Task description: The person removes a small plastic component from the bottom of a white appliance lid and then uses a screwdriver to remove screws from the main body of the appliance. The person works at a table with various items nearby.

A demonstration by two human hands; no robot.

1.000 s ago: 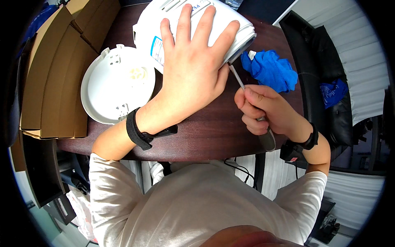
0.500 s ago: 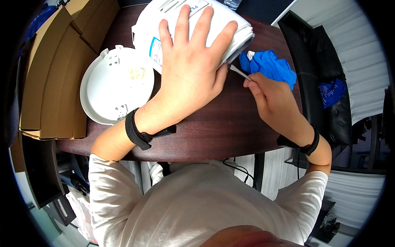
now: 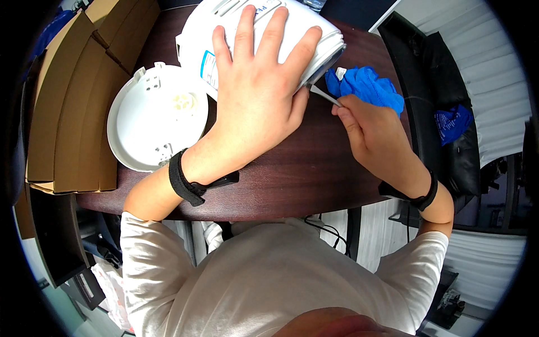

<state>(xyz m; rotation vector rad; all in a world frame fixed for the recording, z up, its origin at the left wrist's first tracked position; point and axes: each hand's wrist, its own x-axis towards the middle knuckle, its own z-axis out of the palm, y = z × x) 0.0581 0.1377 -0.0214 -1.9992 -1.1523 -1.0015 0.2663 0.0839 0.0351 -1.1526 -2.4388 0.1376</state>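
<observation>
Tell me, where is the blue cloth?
The blue cloth lies on the table's right side, just above the right hand, beside the white appliance.

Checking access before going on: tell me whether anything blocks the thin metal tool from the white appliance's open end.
Nothing visible does. The right hand holds the thin metal tool, whose tip already meets the rim of the white rounded plastic appliance; the crumpled blue cloth lies beside it.

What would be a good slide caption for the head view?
Left hand presses on a white appliance while right hand pokes a thin tool at its rim, beside a blue cloth.

One white appliance, one round lid, one blue cloth
</observation>
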